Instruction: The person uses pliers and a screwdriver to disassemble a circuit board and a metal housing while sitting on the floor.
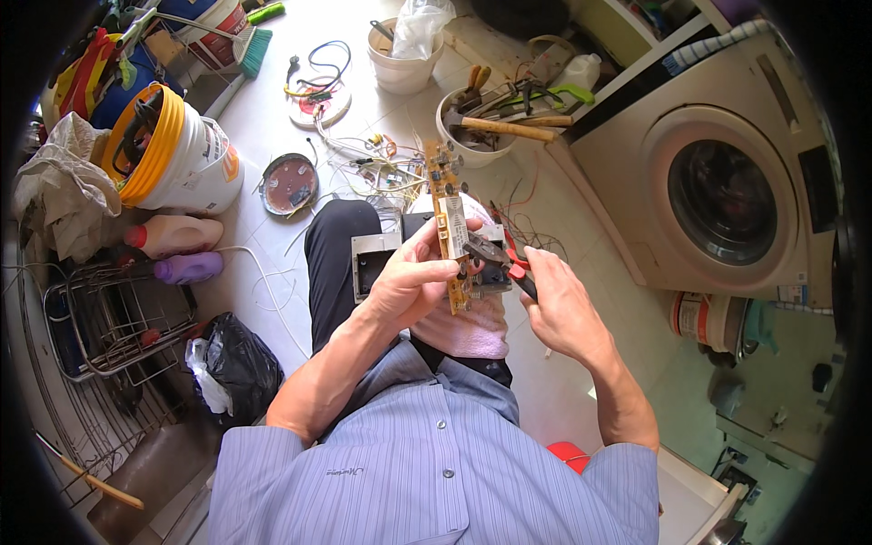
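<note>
The circuit board [445, 218], a narrow amber strip, stands over the person's lap, running away from the body. The left hand [404, 277] has it pinched: the thumb lies across its near face below the pale strip in the middle, and the fingers pass behind, one fingertip showing past its right edge. This grip is closed to the thickness of the board and takes it below mid-length, so a longer stretch with small components rises past the fingers, and a shorter end sticks out below the thumb.

To the right of the board, the right hand [559, 300] has its grip wrapped round the handles of red-and-black pliers [490, 252]. Their dark head meets the board's right edge in this view, close to the left thumb; whether the jaws bite on anything I cannot tell.

Beneath the board a pinkish towel [481, 331] covers part of the lap. Left of the board is a grey metal box [375, 242], partly hidden by the left hand. Beyond the board's far end, loose wires [391, 177] are spread over the floor; beyond it and to the right stands a white tool bucket [477, 156] with a hammer [509, 129] across its top.
</note>
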`<state>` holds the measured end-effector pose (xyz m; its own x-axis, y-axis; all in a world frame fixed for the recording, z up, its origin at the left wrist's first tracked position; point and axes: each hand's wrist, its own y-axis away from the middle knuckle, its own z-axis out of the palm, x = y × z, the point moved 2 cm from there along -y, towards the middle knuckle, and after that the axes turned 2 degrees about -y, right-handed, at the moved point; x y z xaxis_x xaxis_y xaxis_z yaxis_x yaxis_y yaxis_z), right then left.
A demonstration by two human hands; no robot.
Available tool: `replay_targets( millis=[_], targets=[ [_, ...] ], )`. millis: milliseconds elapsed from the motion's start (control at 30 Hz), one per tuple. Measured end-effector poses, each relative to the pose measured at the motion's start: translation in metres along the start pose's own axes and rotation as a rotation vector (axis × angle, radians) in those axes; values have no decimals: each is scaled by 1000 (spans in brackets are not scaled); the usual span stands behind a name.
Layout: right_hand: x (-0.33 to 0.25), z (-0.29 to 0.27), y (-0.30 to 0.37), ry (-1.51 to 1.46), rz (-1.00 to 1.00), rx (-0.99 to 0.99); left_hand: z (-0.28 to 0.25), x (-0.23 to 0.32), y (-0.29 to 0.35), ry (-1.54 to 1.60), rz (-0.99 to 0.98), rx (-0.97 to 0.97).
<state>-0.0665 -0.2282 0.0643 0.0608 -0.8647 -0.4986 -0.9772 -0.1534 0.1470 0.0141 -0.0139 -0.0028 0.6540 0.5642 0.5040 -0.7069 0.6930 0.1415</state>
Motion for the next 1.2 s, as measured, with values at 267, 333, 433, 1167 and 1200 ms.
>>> replay_targets(
  millis=[267,333,433,1167,1200],
  targets=[
    [5,-2,0,46,-5,-13,-3,-3,-3,78,-48,-39],
    [-1,-5,-1,32,-4,-13,-3,-3,-3,63,-40,-24],
    [-1,-4,-1,64,-20,18,-1,-1,-3,65,-39,-19],
    [14,-5,3,125,-60,-37,-8,-1,-4,9,-19,-89],
    [14,-9,0,-40,-1,-83,-7,0,-2,44,-28,-73]
  ],
)
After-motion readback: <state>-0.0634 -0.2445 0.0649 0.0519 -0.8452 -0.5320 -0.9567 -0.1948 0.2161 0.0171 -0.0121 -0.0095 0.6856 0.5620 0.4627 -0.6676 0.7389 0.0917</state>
